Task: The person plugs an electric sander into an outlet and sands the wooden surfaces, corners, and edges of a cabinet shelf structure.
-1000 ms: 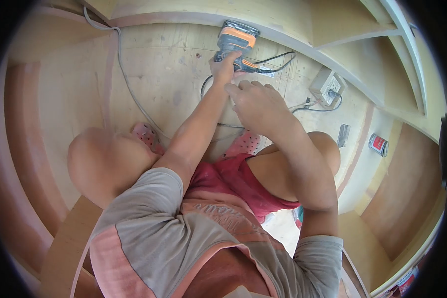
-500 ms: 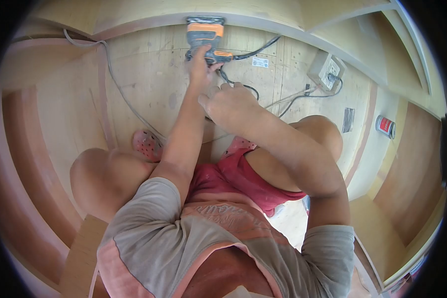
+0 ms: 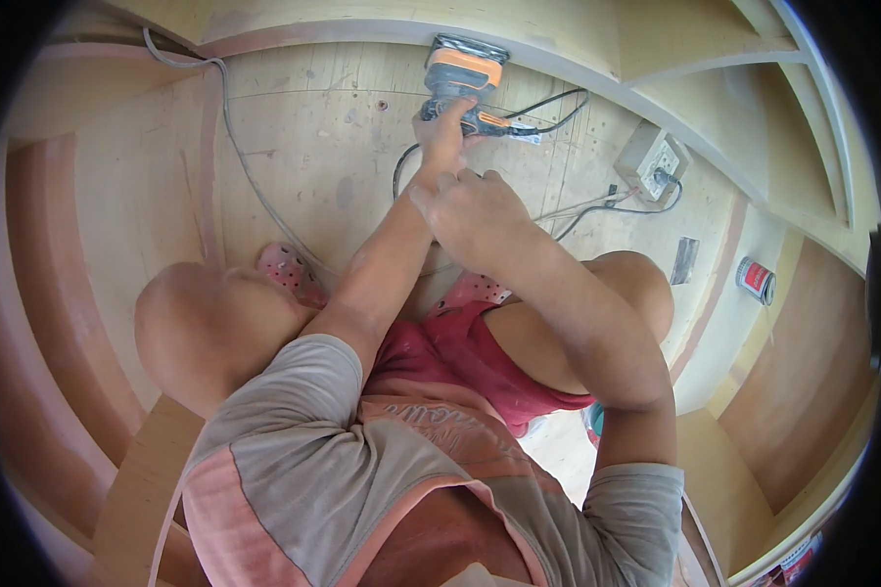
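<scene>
An orange and dark grey power sander stands with its pad against the pale edge of a wooden board at the top. My left hand is wrapped round the sander's handle. Over my left forearm, just below the wrist, is my right hand, its fingers curled. Whatever those fingers hold, if anything, is hidden. A black cord runs from the sander's right end and loops back behind my hands.
A socket box with a plug in it lies at the right. Beyond it a red-labelled can rests by the side panel. A grey cable crosses the wooden surface at the left. Wooden compartments surround my body and bent knees.
The sander and my left hand moved left along the board's edge, then back right to about where they were. My right hand shifted left, then partly back. The cord's loop moved too.
</scene>
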`<action>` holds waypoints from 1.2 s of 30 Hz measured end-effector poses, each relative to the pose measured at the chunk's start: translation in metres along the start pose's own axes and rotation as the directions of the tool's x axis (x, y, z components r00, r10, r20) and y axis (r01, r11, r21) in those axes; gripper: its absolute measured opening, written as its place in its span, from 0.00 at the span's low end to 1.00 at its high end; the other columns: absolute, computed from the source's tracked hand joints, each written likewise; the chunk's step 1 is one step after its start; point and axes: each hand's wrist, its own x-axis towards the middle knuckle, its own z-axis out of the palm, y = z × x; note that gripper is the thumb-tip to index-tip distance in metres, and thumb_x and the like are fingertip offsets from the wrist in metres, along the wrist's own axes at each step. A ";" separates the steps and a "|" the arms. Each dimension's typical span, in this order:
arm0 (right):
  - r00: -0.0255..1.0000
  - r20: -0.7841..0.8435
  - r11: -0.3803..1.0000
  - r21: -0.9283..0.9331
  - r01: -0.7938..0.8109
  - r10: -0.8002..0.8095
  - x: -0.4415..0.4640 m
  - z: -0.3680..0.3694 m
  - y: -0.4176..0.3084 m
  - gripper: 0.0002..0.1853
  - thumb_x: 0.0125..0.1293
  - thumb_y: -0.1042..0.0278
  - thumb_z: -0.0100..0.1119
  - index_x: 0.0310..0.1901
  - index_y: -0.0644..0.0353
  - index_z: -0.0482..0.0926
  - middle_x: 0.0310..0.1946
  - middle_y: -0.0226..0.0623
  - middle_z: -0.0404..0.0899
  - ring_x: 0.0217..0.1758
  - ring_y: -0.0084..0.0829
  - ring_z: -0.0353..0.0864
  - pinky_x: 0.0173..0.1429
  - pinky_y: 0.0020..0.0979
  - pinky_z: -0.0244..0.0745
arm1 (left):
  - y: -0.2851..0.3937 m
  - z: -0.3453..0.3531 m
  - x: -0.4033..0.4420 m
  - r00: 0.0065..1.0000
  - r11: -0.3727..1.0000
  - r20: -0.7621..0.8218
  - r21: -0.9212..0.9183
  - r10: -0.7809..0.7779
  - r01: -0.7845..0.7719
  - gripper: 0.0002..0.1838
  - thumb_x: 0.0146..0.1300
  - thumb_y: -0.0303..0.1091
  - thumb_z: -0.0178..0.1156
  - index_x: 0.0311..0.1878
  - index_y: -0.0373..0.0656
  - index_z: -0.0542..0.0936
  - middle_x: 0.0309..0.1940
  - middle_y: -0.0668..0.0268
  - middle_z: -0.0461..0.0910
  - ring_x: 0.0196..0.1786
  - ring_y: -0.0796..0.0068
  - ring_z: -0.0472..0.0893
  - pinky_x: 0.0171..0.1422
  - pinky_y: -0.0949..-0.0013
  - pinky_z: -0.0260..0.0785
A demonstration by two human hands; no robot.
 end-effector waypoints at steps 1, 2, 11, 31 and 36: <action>0.999 -0.048 1.000 0.023 0.019 -0.018 0.002 0.003 0.001 0.10 0.56 0.73 0.53 0.40 0.61 0.76 0.33 0.44 0.78 0.41 0.43 0.81 0.41 0.42 0.75 | 0.006 -0.002 -0.001 1.000 1.000 0.000 0.006 -0.002 0.002 0.36 0.45 0.28 0.68 0.56 0.31 0.61 0.44 0.52 0.73 0.43 0.63 0.80 0.38 0.61 0.81; 0.995 -0.098 0.998 0.046 0.038 -0.033 0.003 0.004 0.002 0.09 0.56 0.73 0.53 0.39 0.61 0.76 0.33 0.44 0.78 0.41 0.43 0.81 0.41 0.42 0.74 | 0.013 -0.005 -0.001 1.000 1.000 -0.002 0.028 -0.004 0.004 0.31 0.48 0.33 0.66 0.54 0.32 0.65 0.44 0.53 0.74 0.44 0.60 0.80 0.43 0.56 0.79; 0.998 0.042 0.997 0.050 0.050 -0.052 0.012 0.005 -0.007 0.09 0.57 0.71 0.53 0.39 0.61 0.76 0.34 0.44 0.78 0.41 0.41 0.81 0.42 0.44 0.74 | 0.057 -0.034 0.004 0.998 0.977 0.061 -0.215 0.022 -0.009 0.32 0.55 0.47 0.59 0.57 0.36 0.66 0.53 0.51 0.72 0.56 0.49 0.74 0.60 0.41 0.67; 0.999 -0.045 1.000 -0.005 0.021 -0.022 -0.005 -0.002 -0.001 0.09 0.56 0.73 0.54 0.40 0.61 0.76 0.33 0.42 0.79 0.40 0.40 0.81 0.39 0.39 0.74 | 0.015 0.002 -0.006 0.938 0.852 0.287 -0.425 -0.195 0.307 0.28 0.55 0.52 0.58 0.54 0.42 0.72 0.49 0.57 0.76 0.53 0.55 0.76 0.52 0.54 0.75; 0.991 -0.126 0.998 0.042 0.052 -0.046 -0.002 0.001 -0.006 0.08 0.56 0.72 0.54 0.38 0.60 0.76 0.33 0.42 0.78 0.41 0.40 0.80 0.40 0.42 0.73 | 0.037 -0.031 0.020 0.958 0.804 0.207 -0.525 -0.197 0.279 0.28 0.55 0.56 0.56 0.50 0.42 0.73 0.42 0.59 0.78 0.44 0.58 0.79 0.44 0.60 0.77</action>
